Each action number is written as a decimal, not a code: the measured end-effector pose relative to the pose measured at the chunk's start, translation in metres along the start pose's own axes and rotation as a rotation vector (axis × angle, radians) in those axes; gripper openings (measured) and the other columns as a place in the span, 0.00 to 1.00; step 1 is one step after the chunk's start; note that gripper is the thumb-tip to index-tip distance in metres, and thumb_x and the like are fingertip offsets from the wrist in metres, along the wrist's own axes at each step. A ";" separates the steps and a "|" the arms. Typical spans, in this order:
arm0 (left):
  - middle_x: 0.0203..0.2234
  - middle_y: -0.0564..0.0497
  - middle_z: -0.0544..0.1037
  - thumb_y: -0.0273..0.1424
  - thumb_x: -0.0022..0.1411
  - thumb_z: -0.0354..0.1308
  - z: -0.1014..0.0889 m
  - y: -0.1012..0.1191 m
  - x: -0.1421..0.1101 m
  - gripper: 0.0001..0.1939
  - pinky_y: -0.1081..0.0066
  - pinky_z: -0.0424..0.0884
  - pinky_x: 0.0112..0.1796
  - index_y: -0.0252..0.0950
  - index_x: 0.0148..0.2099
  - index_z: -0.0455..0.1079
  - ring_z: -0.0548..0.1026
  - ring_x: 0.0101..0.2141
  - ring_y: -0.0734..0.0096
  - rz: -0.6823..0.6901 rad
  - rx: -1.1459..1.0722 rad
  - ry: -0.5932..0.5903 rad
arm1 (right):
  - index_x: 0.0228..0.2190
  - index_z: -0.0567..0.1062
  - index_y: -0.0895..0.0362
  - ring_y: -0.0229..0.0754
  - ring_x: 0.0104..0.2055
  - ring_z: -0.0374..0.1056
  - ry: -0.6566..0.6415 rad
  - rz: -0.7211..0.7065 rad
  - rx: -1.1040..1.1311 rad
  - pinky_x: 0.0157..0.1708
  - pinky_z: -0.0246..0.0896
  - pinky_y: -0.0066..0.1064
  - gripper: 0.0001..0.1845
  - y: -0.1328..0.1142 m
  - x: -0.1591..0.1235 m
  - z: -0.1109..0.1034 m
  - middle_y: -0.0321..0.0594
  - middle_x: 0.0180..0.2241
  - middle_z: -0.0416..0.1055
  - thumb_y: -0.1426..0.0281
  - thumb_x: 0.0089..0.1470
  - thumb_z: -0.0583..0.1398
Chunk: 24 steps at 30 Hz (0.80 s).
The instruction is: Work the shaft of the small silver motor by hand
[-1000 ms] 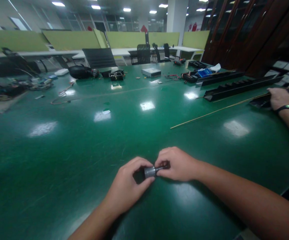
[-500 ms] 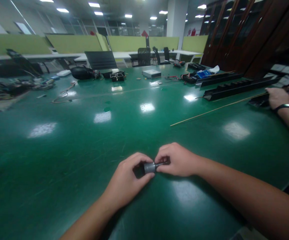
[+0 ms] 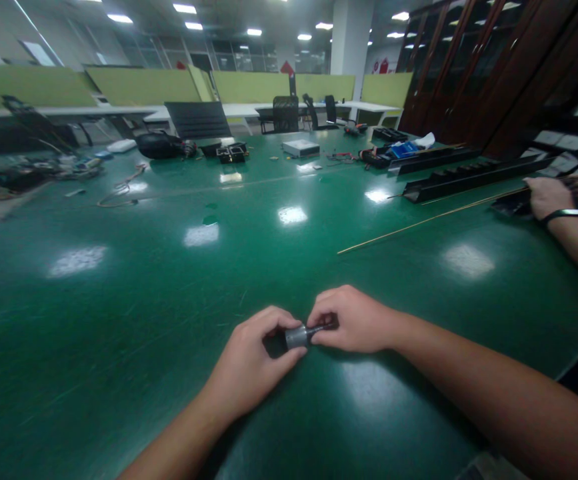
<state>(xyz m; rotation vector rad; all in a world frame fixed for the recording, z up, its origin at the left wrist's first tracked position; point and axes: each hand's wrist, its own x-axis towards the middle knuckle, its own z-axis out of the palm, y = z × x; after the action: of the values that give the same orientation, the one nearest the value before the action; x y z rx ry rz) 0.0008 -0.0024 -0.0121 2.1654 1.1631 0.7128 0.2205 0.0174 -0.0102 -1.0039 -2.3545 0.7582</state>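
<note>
My left hand (image 3: 253,357) is closed around a short grey metal cylinder (image 3: 296,337), with thumb and fingers on its sides. From the cylinder's right end a thin dark shaft (image 3: 315,330) runs into my right hand (image 3: 353,320), whose fingertips pinch it. The fingers hide the shaft's far end, and shadow covers the cylinder's left end. Both hands are low over the green tabletop (image 3: 249,267), close to its near side.
At the right, another person's hands (image 3: 551,198) hold a long thin yellowish rod (image 3: 393,231) reaching over the table. Black channels (image 3: 469,181) lie beyond it. A grey box (image 3: 301,148) and a black bag (image 3: 161,145) stand farther back; cables and parts (image 3: 69,168) are piled left.
The view has shifted slightly, so the background sits a little farther left. Both hands keep the same grip on the cylinder and shaft, with hardly any movement.
</note>
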 end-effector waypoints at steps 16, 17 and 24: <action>0.35 0.52 0.76 0.25 0.54 0.64 0.000 -0.001 0.000 0.09 0.69 0.69 0.39 0.37 0.38 0.70 0.75 0.37 0.67 0.030 -0.004 0.030 | 0.31 0.80 0.59 0.35 0.29 0.66 0.021 -0.029 -0.041 0.30 0.57 0.24 0.06 -0.001 0.006 0.007 0.37 0.28 0.73 0.71 0.48 0.65; 0.35 0.52 0.76 0.25 0.54 0.64 -0.001 -0.001 0.000 0.09 0.69 0.69 0.39 0.37 0.39 0.70 0.75 0.37 0.67 0.024 -0.005 0.034 | 0.31 0.80 0.59 0.34 0.29 0.66 0.019 -0.025 -0.033 0.30 0.57 0.24 0.06 -0.001 0.006 0.007 0.37 0.28 0.73 0.71 0.48 0.65; 0.36 0.51 0.77 0.26 0.55 0.63 -0.001 -0.001 -0.001 0.08 0.67 0.70 0.39 0.37 0.39 0.71 0.75 0.38 0.65 0.000 -0.003 0.017 | 0.33 0.80 0.58 0.36 0.31 0.68 0.000 0.015 -0.042 0.32 0.58 0.25 0.07 0.001 0.000 -0.003 0.38 0.30 0.74 0.70 0.49 0.66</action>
<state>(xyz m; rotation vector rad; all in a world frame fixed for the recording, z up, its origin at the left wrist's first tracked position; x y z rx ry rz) -0.0009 -0.0027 -0.0118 2.1609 1.1693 0.7337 0.2232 0.0187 -0.0088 -1.0398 -2.3750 0.7165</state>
